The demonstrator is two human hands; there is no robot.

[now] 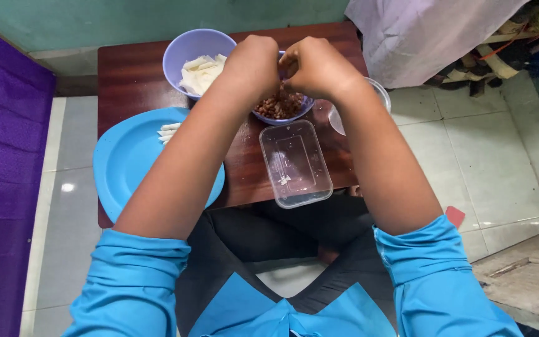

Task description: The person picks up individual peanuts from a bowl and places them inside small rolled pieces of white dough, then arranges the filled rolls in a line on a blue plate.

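Observation:
My left hand and my right hand are held together, fingers curled, above a small purple bowl of brown filling on the dark wooden table. Whatever sits between the fingertips is hidden by the knuckles. A larger purple bowl with white folded wrappers stands just left of my left hand. In front of the filling bowl lies an empty clear plastic container.
A blue plate overhangs the table's front left edge, with a few white pieces at its back. A clear lid or glass dish peeks out behind my right forearm. Purple fabric lies left, pale cloth back right.

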